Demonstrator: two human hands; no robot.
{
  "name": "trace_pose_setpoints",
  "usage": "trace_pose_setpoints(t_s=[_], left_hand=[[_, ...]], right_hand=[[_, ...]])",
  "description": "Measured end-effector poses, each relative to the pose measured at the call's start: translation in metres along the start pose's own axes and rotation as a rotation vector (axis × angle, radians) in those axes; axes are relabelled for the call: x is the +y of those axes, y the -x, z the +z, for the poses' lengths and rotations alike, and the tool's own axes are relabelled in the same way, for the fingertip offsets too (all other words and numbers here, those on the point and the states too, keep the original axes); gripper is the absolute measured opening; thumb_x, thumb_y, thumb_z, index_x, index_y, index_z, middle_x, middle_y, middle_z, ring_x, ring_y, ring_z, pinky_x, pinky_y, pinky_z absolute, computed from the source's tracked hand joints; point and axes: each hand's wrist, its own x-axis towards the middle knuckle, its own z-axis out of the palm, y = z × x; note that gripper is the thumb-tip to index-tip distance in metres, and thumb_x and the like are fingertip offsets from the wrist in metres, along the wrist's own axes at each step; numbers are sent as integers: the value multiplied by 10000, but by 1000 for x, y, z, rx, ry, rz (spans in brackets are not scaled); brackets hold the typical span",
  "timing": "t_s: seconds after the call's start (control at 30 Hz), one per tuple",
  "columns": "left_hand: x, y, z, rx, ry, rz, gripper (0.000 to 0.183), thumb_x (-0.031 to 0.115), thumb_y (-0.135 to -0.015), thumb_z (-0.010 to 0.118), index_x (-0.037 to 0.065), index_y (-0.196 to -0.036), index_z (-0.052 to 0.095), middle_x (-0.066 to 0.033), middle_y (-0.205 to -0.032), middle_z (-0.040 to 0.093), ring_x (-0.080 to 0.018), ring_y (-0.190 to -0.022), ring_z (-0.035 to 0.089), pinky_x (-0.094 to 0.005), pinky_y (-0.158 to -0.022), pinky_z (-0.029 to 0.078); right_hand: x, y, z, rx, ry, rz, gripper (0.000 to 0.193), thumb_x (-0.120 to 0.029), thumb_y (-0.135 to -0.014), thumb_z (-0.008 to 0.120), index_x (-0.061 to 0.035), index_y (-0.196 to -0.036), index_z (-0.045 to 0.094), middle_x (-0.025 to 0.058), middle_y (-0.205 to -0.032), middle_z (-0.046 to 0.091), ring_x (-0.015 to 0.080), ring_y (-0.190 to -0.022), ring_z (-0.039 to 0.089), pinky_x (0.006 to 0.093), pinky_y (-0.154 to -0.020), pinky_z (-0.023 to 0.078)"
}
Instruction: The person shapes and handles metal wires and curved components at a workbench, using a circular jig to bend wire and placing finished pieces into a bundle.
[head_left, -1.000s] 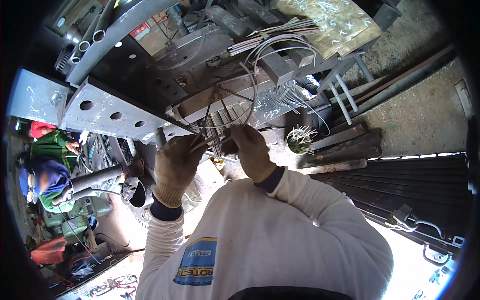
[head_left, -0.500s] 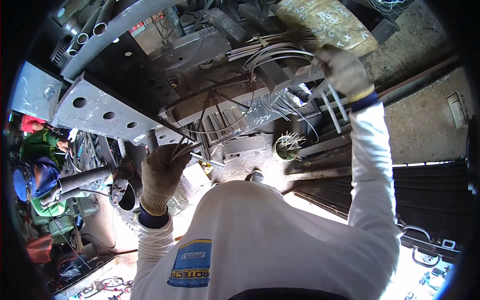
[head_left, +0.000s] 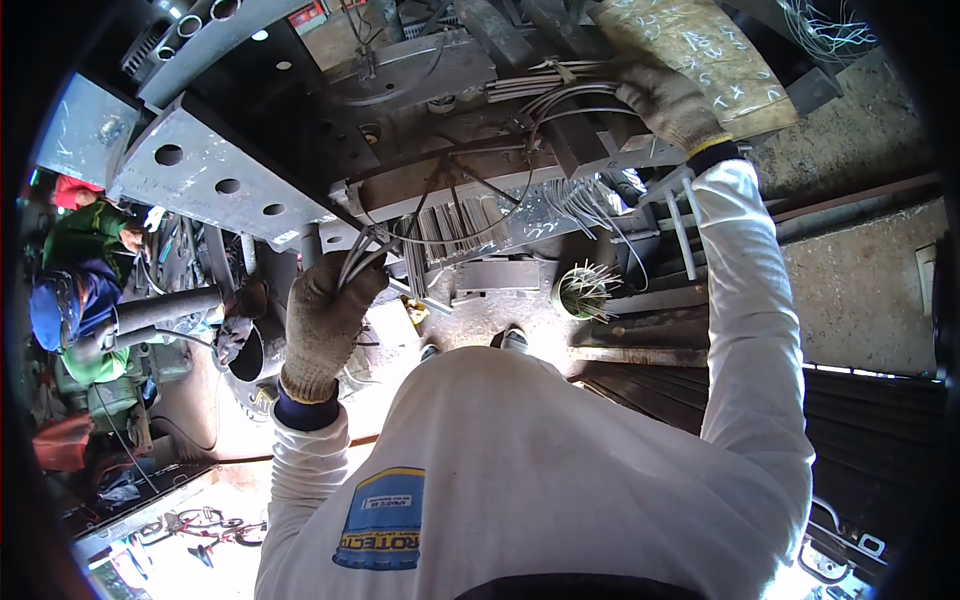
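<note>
My left hand (head_left: 335,315), in a knitted work glove, is closed around a few thin metal rods (head_left: 360,255). The rods stick up from the fist beside the front edge of a steel workbench (head_left: 440,185). My right hand (head_left: 675,105), gloved too, reaches to the bench top. Its fingers curl over the ends of curved metal rods (head_left: 575,92); the fingertips are dark and partly hidden. More straight rods lie in a bundle (head_left: 520,88) just left of that hand. A marked, tan sheet (head_left: 700,60) is behind it.
A row of short metal pieces (head_left: 455,232) hangs below the bench edge. A round container of rods (head_left: 585,292) stands on the floor. A holed steel beam (head_left: 220,180) juts out at left. Another person (head_left: 75,300) works at far left near a large pipe (head_left: 170,308).
My right hand has shifted left and slightly up, further onto the curved rods. My left hand still grips its rods, now nearer the bench edge. The whole view has tilted a little.
</note>
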Motion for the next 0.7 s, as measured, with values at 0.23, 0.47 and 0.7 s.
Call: trace_pose_setpoints(t_s=[0.23, 0.47, 0.7], left_hand=[[-7, 2, 5, -57, -57, -116, 167, 53, -939, 664, 2, -1097, 680, -26, -960, 704, -86, -855, 609, -256, -792, 487], [-14, 14, 19, 7, -116, -73, 129, 91, -940, 688, 7, -1036, 705, 32, -803, 638, -48, -716, 508, -237, -628, 426], [-10, 23, 37, 29, -59, -51, 141, 117, -952, 691, 14, -1046, 700, 28, -809, 642, -47, -722, 511, -234, -635, 431]], right_hand=[[11, 4, 23, -30, 102, -4, 778, -327, -781, 827, -179, -1447, 452, 192, -1356, 574, 389, -1284, 531, 421, -1049, 472], [-25, -13, 25, 19, 235, 192, 428, -341, -864, 698, -184, -1249, 598, 164, -1223, 635, 364, -1135, 628, 460, -970, 507], [-20, -16, 43, 100, 409, 35, 351, -259, -873, 634, -168, -1210, 600, 158, -1150, 660, 369, -1017, 672, 498, -881, 528]])
